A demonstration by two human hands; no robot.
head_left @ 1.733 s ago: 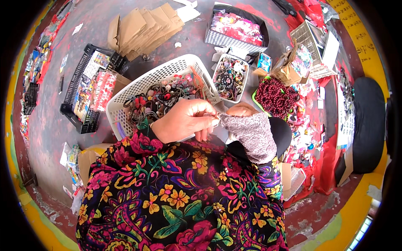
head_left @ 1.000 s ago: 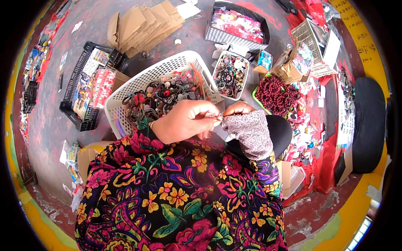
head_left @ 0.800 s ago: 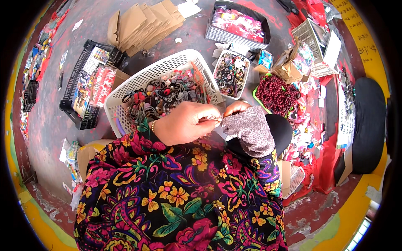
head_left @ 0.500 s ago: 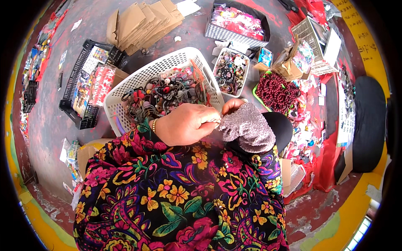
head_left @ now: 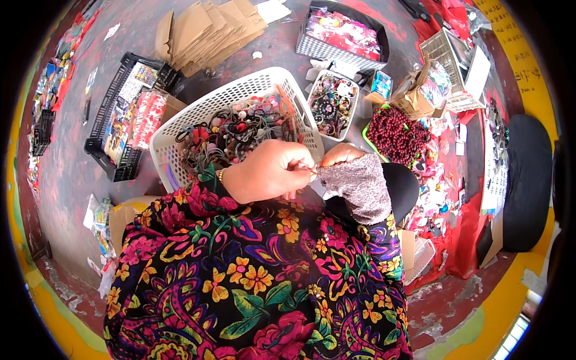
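The left hand (head_left: pixel 267 171) is in front of a white basket (head_left: pixel 222 90), palm down; its grip is pinching a small piece (head_left: pixel 314 171) between thumb and forefinger, too small to tell what it is; the right hand (head_left: pixel 343 155) is just beside those fingertips, a fuzzy mauve cuff (head_left: pixel 360 189) around its wrist; its fingers are curled, and I cannot tell whether its grip is closed on anything; both arms come from a floral top (head_left: pixel 252 282). The basket holds a tangle of hair ties (head_left: pixel 234 129); to its right is a small white tub (head_left: pixel 331 137) of similar bits, then a green tray (head_left: pixel 371 143) heaped with dark red beads (head_left: pixel 396 135); to its left, a black crate (head_left: pixel 99 144) stands on the grey floor (head_left: pixel 72 192); beyond lie folded cartons (head_left: pixel 207 36) and a checked box (head_left: pixel 327 51) of pink packets (head_left: pixel 345 36).
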